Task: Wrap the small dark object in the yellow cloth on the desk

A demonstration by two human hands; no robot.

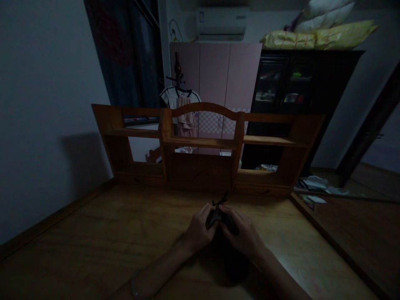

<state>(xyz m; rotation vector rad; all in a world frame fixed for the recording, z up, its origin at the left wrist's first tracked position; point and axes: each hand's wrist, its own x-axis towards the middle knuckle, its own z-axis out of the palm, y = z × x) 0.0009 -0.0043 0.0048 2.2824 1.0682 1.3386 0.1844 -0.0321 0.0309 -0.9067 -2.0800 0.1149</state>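
Gripping dark bag [218, 216] from both sides: left hand [197, 232] and right hand [243, 236], both hands closed round its upper part, fingers curled. Bag looks black and soft, top gathered into small knot with short ends sticking up; lower body runs back between wrists, hard to tell from shadow in dim light. Bag rests on wooden counter [93, 233], near middle, just before wooden shelf unit [200, 141] along far edge. Behind: pink wardrobe [215, 71], dark cabinet [300, 83].
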